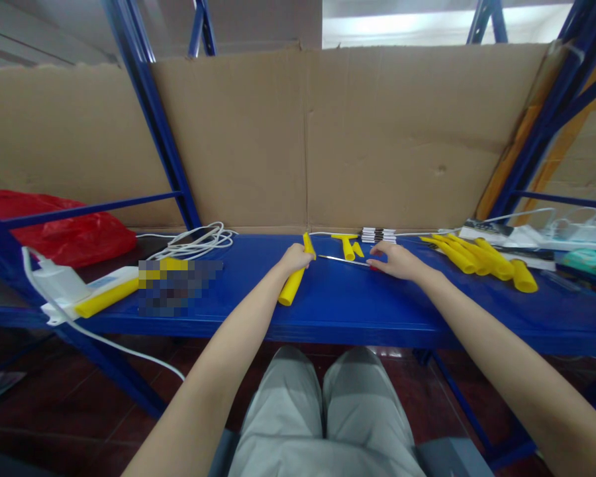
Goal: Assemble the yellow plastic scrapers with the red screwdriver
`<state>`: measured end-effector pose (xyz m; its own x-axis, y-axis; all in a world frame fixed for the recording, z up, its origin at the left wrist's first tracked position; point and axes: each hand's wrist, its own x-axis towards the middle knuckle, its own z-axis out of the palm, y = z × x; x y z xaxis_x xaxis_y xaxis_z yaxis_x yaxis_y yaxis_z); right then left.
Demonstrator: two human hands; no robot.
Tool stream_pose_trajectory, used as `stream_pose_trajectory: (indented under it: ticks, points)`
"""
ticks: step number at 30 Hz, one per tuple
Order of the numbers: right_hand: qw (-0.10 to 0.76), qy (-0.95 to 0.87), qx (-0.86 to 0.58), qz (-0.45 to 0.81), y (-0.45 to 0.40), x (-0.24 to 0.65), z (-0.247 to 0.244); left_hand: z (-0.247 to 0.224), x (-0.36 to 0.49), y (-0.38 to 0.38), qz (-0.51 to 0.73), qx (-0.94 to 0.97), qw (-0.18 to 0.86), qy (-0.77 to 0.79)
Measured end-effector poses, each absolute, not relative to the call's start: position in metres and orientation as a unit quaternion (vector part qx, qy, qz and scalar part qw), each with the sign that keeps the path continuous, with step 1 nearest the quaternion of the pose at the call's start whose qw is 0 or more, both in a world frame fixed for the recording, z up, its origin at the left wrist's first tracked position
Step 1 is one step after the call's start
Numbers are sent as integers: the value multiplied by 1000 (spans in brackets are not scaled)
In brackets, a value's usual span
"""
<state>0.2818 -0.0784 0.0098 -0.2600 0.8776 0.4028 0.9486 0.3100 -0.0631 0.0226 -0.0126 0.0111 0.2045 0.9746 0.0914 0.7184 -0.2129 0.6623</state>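
Observation:
My left hand (297, 259) is wrapped round a yellow tube (291, 287), which stands out above and below the fingers over the blue shelf (338, 311). To the right, my right hand (397, 260) is at a small red handle (373, 266), its fingers curved; whether they grip it is hard to make out. A thin metal rod or blade (344, 260) runs from that handle toward the tube. Behind it lie small yellow pieces (348, 248) and a stack of black and white items (378, 235).
Several yellow tubes (469, 257) lie at the right. A coiled white cable (198, 242), a power strip (99, 289) and another yellow tube (107, 299) are at the left. Cardboard (238, 132) stands behind, between blue posts (161, 126). A red bag (54, 228) is far left.

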Motion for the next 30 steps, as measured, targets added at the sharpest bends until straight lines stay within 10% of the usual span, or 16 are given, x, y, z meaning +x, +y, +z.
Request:
stream_pose_trajectory:
  ticks: [30]
  points:
    - [278, -843, -452, -89, -34, 189, 0, 8, 26, -12, 279, 742, 314, 521]
